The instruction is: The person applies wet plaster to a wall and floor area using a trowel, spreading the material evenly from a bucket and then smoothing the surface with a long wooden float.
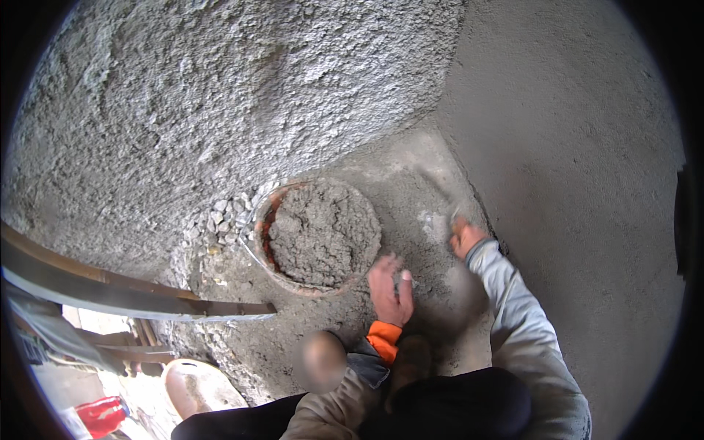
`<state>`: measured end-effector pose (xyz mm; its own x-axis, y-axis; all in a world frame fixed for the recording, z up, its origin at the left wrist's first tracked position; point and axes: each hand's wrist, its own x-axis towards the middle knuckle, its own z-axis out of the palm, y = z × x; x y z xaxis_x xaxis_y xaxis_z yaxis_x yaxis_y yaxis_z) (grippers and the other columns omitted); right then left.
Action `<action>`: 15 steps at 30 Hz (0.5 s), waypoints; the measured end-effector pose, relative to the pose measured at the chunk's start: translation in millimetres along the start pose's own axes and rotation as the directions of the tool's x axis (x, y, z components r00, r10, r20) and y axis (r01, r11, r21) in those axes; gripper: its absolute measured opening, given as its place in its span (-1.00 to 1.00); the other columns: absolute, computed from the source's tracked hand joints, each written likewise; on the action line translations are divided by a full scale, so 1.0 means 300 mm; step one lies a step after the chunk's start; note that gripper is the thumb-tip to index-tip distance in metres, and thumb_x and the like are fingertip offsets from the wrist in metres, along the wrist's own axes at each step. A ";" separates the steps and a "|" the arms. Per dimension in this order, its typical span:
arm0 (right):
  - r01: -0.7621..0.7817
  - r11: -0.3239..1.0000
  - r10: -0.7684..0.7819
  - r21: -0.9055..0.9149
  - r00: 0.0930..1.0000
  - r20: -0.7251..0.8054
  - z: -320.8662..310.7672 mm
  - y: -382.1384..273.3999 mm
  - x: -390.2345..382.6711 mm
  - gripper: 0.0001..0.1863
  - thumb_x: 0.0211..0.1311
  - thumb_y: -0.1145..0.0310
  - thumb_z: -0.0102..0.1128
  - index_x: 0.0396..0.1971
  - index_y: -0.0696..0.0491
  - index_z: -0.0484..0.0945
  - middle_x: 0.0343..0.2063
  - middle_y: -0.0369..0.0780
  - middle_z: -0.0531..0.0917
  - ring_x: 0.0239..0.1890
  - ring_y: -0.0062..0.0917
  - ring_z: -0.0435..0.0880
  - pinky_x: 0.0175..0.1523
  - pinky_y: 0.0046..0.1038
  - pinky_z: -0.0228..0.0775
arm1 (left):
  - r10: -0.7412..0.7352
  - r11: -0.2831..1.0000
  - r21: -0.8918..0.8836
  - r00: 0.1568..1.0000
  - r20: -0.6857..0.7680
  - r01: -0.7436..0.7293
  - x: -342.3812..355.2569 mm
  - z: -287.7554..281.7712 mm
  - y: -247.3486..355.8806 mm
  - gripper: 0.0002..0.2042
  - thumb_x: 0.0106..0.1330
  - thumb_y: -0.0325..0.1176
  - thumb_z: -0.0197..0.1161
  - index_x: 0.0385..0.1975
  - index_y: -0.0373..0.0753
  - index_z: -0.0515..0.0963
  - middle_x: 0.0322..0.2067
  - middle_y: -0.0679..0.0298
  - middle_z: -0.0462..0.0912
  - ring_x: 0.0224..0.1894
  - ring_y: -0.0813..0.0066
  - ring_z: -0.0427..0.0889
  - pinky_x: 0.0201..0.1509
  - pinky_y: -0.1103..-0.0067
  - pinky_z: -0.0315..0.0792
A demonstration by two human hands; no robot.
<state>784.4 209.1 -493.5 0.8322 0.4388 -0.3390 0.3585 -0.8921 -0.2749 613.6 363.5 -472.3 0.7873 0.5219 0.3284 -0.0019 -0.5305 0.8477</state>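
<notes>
A round bucket (273,275) with an orange-brown inner wall stands on the floor in front of me, heaped with wet grey mortar (323,231). Close to its near right rim is my left hand (392,290), thumb apart from the fingers and nothing held; the fingertips are slightly blurred. Farther right, my right hand (467,238) is low over the mortar-smeared floor by the wall's foot. Its fingers are curled closed, and whatever they grip is too smeared by motion to make out. A pale smear (433,224) lies just left of that hand.
Rough grey plaster covers the wall (257,88) ahead; a smoother wall (565,161) rises on the right. Loose stones (224,218) lie left of the bucket. A long beam (147,299) juts in from the left. At lower left are a pale basin (199,389) and a red item (101,416).
</notes>
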 end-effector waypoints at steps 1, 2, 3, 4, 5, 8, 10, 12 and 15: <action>0.040 0.999 -0.041 0.010 0.996 0.083 0.030 0.009 -0.030 -0.63 -0.02 0.28 0.08 -0.19 0.10 0.33 -0.47 0.05 0.58 -0.37 -0.03 0.57 -0.29 -0.17 0.44 | -0.079 0.997 0.014 0.988 0.134 0.078 -0.042 0.045 -0.035 -0.54 0.24 -0.26 0.02 0.03 -0.49 0.28 0.01 -0.15 0.32 0.08 -0.07 0.29 0.19 0.30 0.13; 0.109 0.994 -0.109 -0.005 0.993 0.046 0.037 0.019 -0.046 -0.64 -0.02 0.28 0.08 -0.21 0.10 0.33 -0.48 0.06 0.58 -0.37 -0.03 0.57 -0.29 -0.17 0.43 | -0.102 0.993 0.073 0.992 0.074 0.097 -0.067 0.084 -0.082 -0.52 0.25 -0.24 0.02 0.04 -0.49 0.26 0.03 -0.16 0.31 0.09 -0.09 0.27 0.19 0.28 0.11; 0.165 0.986 -0.165 -0.008 0.986 0.035 0.041 0.018 -0.066 -0.65 -0.01 0.28 0.07 -0.22 0.11 0.32 -0.48 0.07 0.57 -0.36 -0.03 0.57 -0.28 -0.16 0.43 | -0.125 0.984 0.133 0.992 0.024 0.120 -0.089 0.115 -0.126 -0.51 0.25 -0.22 0.01 0.06 -0.50 0.24 0.04 -0.18 0.29 0.10 -0.11 0.26 0.19 0.27 0.10; 0.183 0.982 -0.179 -0.041 0.980 0.093 0.029 0.015 -0.067 -0.66 -0.01 0.28 0.07 -0.24 0.11 0.32 -0.48 0.07 0.57 -0.36 -0.04 0.57 -0.28 -0.16 0.43 | -0.143 0.971 0.195 0.990 -0.002 0.141 -0.098 0.148 -0.165 -0.49 0.26 -0.20 0.01 0.07 -0.51 0.22 0.05 -0.19 0.28 0.11 -0.13 0.25 0.20 0.25 0.09; 0.084 0.996 -0.086 0.039 0.994 0.060 0.014 0.009 -0.064 -0.66 -0.01 0.28 0.08 -0.24 0.11 0.32 -0.44 0.06 0.57 -0.35 -0.04 0.57 -0.26 -0.16 0.42 | -0.192 0.953 0.226 0.980 -0.060 0.200 -0.095 0.177 -0.200 -0.46 0.26 -0.17 -0.01 0.08 -0.52 0.19 0.08 -0.21 0.25 0.13 -0.14 0.22 0.22 0.25 0.07; 0.009 0.998 -0.001 0.059 0.991 -0.131 -0.048 -0.011 0.051 -0.63 0.00 0.27 0.09 -0.18 0.10 0.34 -0.40 0.04 0.58 -0.35 -0.06 0.56 -0.21 -0.16 0.41 | -0.348 0.875 0.312 0.929 -0.125 0.370 -0.030 0.234 -0.266 -0.40 0.31 -0.07 -0.12 0.12 -0.54 0.13 0.13 -0.25 0.16 0.20 -0.15 0.11 0.28 0.29 -0.02; 0.117 0.993 -0.118 -0.018 0.979 -0.164 -0.054 -0.021 0.134 -0.60 0.01 0.27 0.08 -0.12 0.09 0.35 -0.43 0.02 0.59 -0.38 -0.09 0.57 -0.21 -0.18 0.42 | -0.474 0.825 0.289 0.873 -0.116 0.486 0.035 0.256 -0.271 -0.34 0.34 0.05 -0.28 0.13 -0.53 0.13 0.18 -0.24 0.10 0.24 -0.12 0.05 0.31 0.35 -0.09; 0.227 0.970 -0.213 -0.086 0.966 0.148 -0.027 -0.009 0.168 -0.58 0.01 0.28 0.08 -0.08 0.08 0.34 -0.41 0.00 0.60 -0.36 -0.12 0.58 -0.20 -0.21 0.43 | -0.583 0.791 0.153 0.806 -0.104 0.592 0.089 0.268 -0.268 -0.30 0.32 0.11 -0.30 0.14 -0.50 0.14 0.19 -0.19 0.10 0.25 -0.08 0.04 0.32 0.38 -0.10; 0.326 0.940 -0.265 -0.104 0.886 0.381 0.039 0.051 0.074 -0.55 0.02 0.27 0.08 -0.04 0.06 0.34 -0.39 -0.03 0.60 -0.34 -0.17 0.60 -0.18 -0.23 0.43 | -0.735 0.676 0.067 0.678 0.001 0.734 0.148 0.272 -0.290 -0.21 0.26 0.24 -0.33 0.17 -0.46 0.12 0.23 -0.09 0.08 0.29 0.01 0.00 0.33 0.46 -0.13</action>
<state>803.5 206.5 -515.8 0.4809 0.6661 -0.5702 0.6519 -0.7065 -0.2755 699.1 378.3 -565.5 0.5356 0.7431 -0.4011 0.6173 -0.0204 0.7865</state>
